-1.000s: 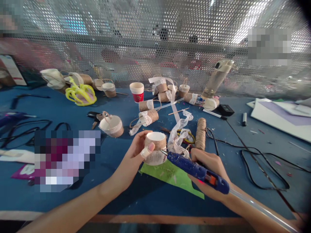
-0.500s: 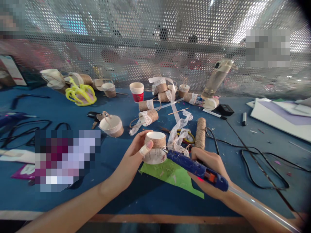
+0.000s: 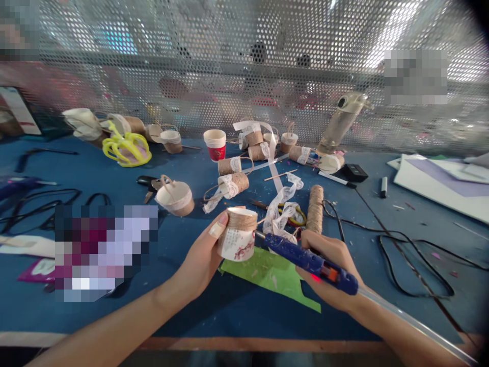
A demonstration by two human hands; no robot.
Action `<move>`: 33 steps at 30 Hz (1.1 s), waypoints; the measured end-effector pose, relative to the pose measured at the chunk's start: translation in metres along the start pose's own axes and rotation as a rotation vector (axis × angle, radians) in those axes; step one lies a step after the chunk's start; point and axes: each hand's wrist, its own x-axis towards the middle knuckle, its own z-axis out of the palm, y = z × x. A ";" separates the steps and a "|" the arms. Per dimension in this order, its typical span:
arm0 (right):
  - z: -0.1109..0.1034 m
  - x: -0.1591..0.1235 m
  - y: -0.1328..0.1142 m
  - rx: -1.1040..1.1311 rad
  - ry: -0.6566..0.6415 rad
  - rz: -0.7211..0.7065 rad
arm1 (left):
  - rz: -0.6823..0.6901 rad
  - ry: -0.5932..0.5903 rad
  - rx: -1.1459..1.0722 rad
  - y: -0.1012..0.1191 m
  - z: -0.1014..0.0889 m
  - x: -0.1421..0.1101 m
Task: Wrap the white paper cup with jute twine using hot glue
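A small paper cup [image 3: 237, 243], its upper part wound with brown twine and its lower part white with a printed pattern, is gripped by my left hand [image 3: 204, 250], thumb on the near side. My right hand [image 3: 330, 260] is wrapped around a blue hot glue gun [image 3: 294, 252] with a long clear glue stick in its rear. The nozzle points at the cup's right side, close to the lower edge of the twine. Beneath the cup and the gun lies a green sheet [image 3: 271, 280]. Beyond my right hand stands a spool of twine [image 3: 315, 209]; white lace [image 3: 284, 204] lies beside it.
Several twine-wrapped cups with handles, among them a small basket [image 3: 175, 198], are spread over the blue table. A red-and-white cup [image 3: 215, 145] stands farther back. Scissors [image 3: 296, 214] lie under the lace. Black cable [image 3: 412, 290] loops at right. A perforated metal screen [image 3: 214, 66] rises behind.
The cup has turned in my left hand, showing more printed pattern, and shifted slightly left. The nozzle now sits a little apart from its side. The right hand has barely moved.
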 end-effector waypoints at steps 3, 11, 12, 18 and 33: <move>0.000 0.000 0.001 0.012 0.004 0.009 | -0.036 0.019 -0.032 0.002 0.002 -0.002; 0.001 0.001 -0.002 0.081 0.021 0.021 | -0.080 0.059 -0.049 0.007 0.006 -0.002; 0.001 0.000 -0.002 0.100 0.030 0.022 | -0.085 0.056 -0.050 0.006 0.006 -0.002; 0.002 0.000 -0.003 0.219 0.127 0.025 | -0.093 -0.018 0.034 0.003 0.003 -0.003; 0.015 0.006 0.000 0.486 0.157 0.107 | -0.172 -0.221 0.203 0.000 -0.001 -0.006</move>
